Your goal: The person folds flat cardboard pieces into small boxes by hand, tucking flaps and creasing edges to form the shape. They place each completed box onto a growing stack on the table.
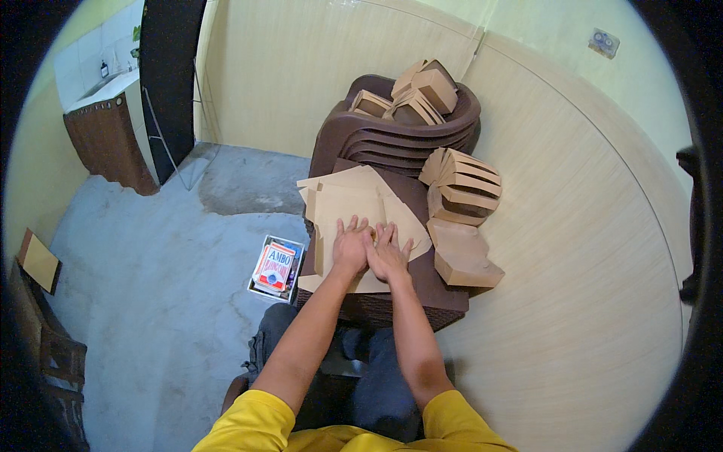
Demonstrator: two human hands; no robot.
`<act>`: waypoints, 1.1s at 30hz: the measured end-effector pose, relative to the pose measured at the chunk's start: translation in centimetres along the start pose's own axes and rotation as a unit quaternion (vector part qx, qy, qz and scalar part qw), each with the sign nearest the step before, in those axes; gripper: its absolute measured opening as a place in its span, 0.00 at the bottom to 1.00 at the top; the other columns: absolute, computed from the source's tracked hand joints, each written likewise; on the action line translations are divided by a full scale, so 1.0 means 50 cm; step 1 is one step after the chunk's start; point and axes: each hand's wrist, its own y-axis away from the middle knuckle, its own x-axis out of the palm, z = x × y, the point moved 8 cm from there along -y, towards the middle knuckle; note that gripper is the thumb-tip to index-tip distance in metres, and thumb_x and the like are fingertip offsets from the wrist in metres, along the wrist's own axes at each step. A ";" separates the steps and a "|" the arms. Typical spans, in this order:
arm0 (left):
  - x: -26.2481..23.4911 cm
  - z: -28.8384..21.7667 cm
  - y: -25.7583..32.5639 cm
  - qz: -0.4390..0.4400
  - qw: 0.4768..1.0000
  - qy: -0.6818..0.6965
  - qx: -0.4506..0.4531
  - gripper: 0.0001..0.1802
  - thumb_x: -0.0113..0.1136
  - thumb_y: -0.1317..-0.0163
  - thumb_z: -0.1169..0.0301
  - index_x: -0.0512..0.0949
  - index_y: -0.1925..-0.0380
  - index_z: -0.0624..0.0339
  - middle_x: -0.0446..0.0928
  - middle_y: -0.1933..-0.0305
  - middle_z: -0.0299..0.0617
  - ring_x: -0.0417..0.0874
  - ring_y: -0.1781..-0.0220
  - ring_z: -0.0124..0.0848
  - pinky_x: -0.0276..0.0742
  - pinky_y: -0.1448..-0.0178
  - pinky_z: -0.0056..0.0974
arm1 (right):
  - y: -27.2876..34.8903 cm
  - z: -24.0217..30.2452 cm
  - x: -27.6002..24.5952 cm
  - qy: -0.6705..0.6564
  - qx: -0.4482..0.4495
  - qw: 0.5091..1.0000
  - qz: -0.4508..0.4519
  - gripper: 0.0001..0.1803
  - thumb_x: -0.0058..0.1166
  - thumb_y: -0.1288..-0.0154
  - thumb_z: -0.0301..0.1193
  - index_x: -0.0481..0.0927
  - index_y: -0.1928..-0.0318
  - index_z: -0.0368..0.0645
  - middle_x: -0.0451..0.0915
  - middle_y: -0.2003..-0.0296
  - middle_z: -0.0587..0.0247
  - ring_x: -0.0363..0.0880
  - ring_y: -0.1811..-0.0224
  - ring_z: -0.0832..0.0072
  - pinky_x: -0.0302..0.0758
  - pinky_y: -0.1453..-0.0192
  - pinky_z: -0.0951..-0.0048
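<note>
The cardboard sheet (343, 197), tan with creases and angular flaps, lies mid-frame on stacked brown chairs (443, 298) beneath the left hand (352, 247) and right hand (388, 258), their fingers (392, 233) extended and loosely spread.

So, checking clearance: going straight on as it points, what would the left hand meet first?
Beyond the cardboard box blank under it, the left hand would probably meet the stacked brown chair backs; depth is unclear.

Soft, even light with dark-rimmed fisheye bending.
</note>
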 end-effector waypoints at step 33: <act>-0.013 0.036 -0.005 -0.059 0.980 0.178 -0.062 0.34 0.54 0.23 0.56 0.65 0.18 0.36 0.68 0.18 0.53 0.62 0.14 0.52 0.46 0.09 0.58 | 0.092 0.008 0.008 -0.144 -0.120 0.973 -0.135 0.46 0.53 0.21 0.43 0.50 0.16 0.33 0.59 0.18 0.35 0.60 0.16 0.46 0.57 0.14 0.46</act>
